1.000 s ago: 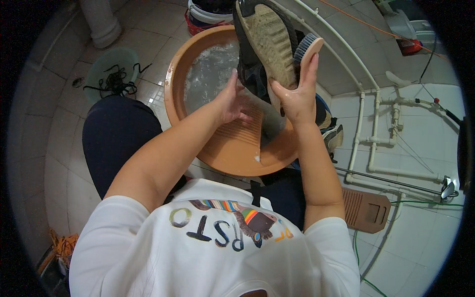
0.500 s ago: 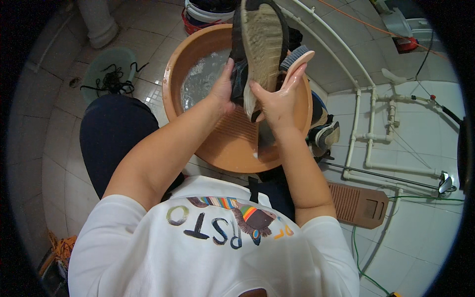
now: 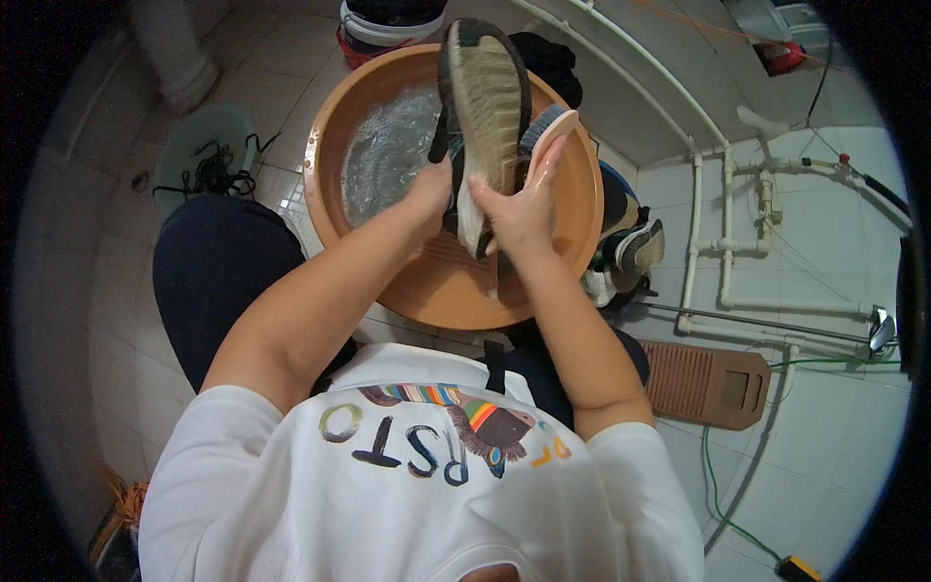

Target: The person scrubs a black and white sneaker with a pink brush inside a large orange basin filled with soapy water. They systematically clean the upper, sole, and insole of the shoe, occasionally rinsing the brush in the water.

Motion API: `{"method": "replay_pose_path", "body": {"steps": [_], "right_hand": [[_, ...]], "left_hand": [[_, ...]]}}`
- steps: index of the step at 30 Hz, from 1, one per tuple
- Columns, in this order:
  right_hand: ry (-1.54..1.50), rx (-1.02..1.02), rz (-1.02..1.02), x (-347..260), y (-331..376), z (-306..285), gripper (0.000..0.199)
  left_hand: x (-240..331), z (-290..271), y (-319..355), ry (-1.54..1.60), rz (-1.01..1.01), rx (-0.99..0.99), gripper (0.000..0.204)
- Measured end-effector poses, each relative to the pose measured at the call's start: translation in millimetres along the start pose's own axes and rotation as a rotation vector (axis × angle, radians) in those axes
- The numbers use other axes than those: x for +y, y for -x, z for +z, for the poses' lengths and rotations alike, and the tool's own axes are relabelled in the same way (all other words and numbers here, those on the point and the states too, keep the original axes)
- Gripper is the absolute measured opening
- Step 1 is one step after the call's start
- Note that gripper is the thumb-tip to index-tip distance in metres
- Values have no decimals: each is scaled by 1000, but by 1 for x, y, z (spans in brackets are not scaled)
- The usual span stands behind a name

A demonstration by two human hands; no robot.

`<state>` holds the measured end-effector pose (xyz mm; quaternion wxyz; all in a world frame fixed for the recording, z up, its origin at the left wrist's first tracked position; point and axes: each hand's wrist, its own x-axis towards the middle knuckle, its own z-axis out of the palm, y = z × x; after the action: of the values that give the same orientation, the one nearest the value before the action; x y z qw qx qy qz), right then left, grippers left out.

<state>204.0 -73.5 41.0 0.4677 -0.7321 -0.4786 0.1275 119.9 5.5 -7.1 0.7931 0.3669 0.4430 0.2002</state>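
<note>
Orange plastic basin [image 3: 427, 291] takes up the upper middle of the frame, sitting on pale floor tiles, with foamy water [image 3: 388, 155] pooled in its upper left part. Lower half of the frame is mostly the person's white shirt, both bare forearms running up from it into the basin.

Over the basin there's a shoe [image 3: 482, 107], held sole-up so the dirty tan tread faces the camera, toe toward the top edge, heel down between the two hands. Left hand [image 3: 433, 189] is wrapped around the shoe's left side near the heel, fingers curled under where I can't see them, so it's clamped on the dark upper. Right hand [image 3: 529, 199] sits just right of the heel, gripping a brush [image 3: 545, 131] with a pinkish back; bristles are pushed against the right edge of the sole, and the fingers lie stretched along the brush's back. So the shoe sticks up above both grips, with the heel end wedged between them.

Around the edges: a brown washboard [image 3: 708, 383] flat on the floor at lower right, another shoe [image 3: 630, 254] just right of the basin, white pipes [image 3: 727, 233] along the right wall, a greenish bowl [image 3: 208, 155] with black laces in it at upper left, and a bucket [image 3: 388, 19] at the top edge touching the basin's far rim.
</note>
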Motion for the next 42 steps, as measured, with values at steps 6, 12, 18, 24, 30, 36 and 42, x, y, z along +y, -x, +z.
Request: {"method": "replay_pose_path", "body": {"steps": [6, 12, 18, 24, 30, 36, 42], "right_hand": [[365, 161, -135, 25, -17, -38, 116], [-227, -92, 6, 9, -25, -66, 91], [-567, -67, 450, 61, -18, -88, 52], [-1125, -154, 811, 70, -28, -50, 34], [-1082, -130, 875, 90, -9, 5, 50], [-981, -108, 955, 69, -2, -4, 48], [-386, -175, 696, 96, -28, -14, 40]], "left_hand": [[31, 25, 27, 37, 250, -242, 74], [46, 14, 13, 243, 326, -310, 38], [58, -9, 6, 427, 367, -297, 37], [49, 0, 16, 359, 349, -312, 38], [28, 10, 24, 218, 216, -335, 36], [16, 9, 18, 192, 223, -291, 37], [31, 13, 17, 22, 364, -195, 42]]}}
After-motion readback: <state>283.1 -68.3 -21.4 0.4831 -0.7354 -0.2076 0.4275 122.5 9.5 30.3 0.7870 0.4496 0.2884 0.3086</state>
